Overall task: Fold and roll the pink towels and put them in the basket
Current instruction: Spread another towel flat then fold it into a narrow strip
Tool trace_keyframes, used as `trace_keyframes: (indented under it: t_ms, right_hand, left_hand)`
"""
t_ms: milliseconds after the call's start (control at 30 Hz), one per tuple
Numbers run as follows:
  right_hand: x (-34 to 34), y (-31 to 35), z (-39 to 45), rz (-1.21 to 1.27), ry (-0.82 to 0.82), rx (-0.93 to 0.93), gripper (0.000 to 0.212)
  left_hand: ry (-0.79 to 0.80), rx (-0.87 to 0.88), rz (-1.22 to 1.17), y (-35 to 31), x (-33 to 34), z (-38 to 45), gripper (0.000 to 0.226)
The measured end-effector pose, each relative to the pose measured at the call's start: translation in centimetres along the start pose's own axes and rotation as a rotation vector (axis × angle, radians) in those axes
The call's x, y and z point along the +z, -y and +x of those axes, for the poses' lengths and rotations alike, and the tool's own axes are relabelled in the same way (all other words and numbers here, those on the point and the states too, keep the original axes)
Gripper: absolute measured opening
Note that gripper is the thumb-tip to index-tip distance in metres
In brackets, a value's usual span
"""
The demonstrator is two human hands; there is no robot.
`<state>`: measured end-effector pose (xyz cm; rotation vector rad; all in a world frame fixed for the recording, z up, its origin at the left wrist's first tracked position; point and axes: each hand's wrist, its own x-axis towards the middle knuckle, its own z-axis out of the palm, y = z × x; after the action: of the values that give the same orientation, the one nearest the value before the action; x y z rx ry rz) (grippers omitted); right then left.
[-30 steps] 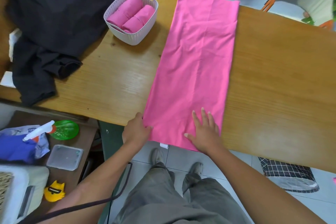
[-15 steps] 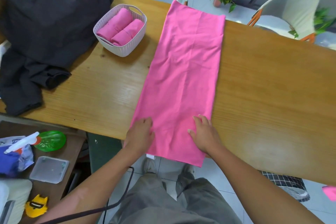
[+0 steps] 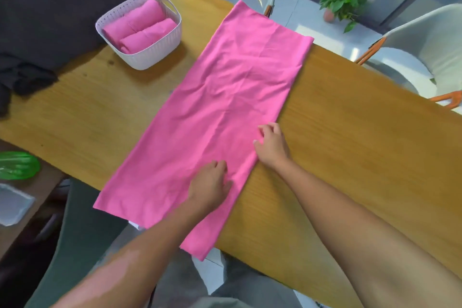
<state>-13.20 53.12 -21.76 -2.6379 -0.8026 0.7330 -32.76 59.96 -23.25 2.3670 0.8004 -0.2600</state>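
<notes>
Head view: both hands, left hand [image 3: 210,182] & right hand [image 3: 271,146], rest on pink towel [image 3: 225,97].

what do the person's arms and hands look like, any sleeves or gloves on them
Both forearms are bare as far as the view reaches: no sleeves show. The left hand and the right hand wear no gloves, and no rings, watch or bracelets are visible. Short fingernails show on the right hand. Below the arms, grey-green trousers are worn.
</notes>
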Motion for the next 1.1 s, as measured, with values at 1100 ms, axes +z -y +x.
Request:
trace_keyframes:
  t_ms: [1100]
  right_hand:
    - [-7.2, -7.9, 3.6, 0.229, -0.087, -0.254, 0.04]
  left_hand:
    - [-0.25, -0.259, -0.2, -16.5, 2.9, 7.2, 0.006]
